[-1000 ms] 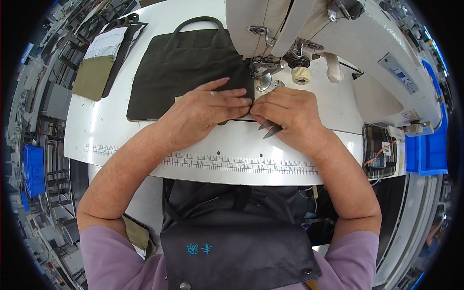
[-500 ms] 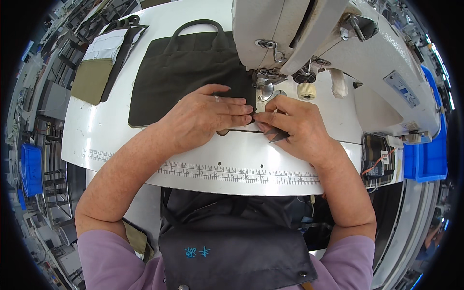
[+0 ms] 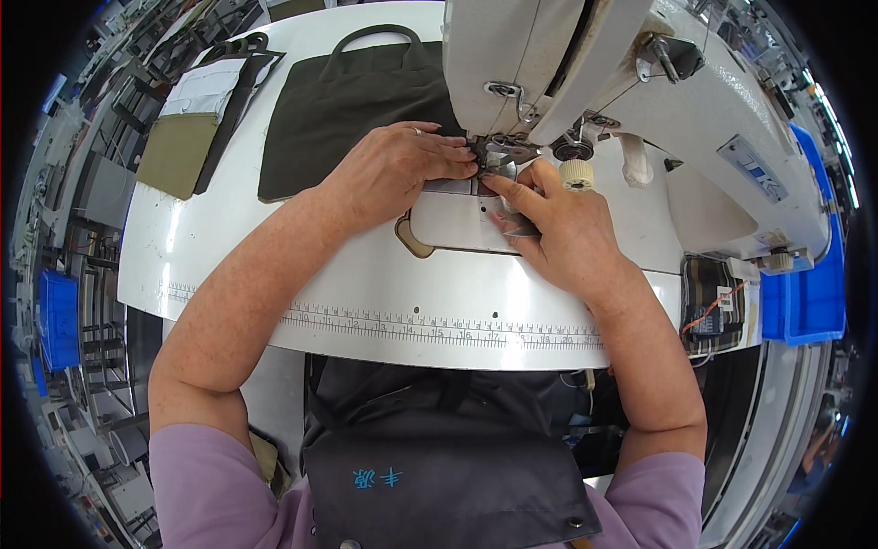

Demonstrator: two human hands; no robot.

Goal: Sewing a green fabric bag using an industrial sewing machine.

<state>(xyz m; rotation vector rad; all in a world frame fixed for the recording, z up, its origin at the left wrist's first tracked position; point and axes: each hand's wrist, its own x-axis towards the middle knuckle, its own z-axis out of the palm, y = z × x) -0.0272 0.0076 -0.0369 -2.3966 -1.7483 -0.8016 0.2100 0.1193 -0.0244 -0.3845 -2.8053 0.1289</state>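
A dark olive-black fabric bag (image 3: 306,123) with a loop handle lies flat on the sewing machine's table, its right edge at the needle area. My left hand (image 3: 393,169) rests flat on its near right corner, fingers stretched toward the presser foot (image 3: 485,156). On the other side of the foot, my right hand (image 3: 572,229) is curled, with thumb and index finger touching the bag's edge. Pointed metal blades, which look like thread snips (image 3: 519,226), stick out from under its fingers; their handle is hidden in the palm.
The white sewing machine (image 3: 713,137) stands over the table's right side. At the left lies a stack of olive, white and black fabric pieces (image 3: 178,137). A printed ruler (image 3: 439,329) runs along the near edge. Blue bins (image 3: 805,293) stand beyond the right.
The bag has slid away from me along the machine, its near edge now close to the presser foot. Both hands have moved forward with it, uncovering a table plate.
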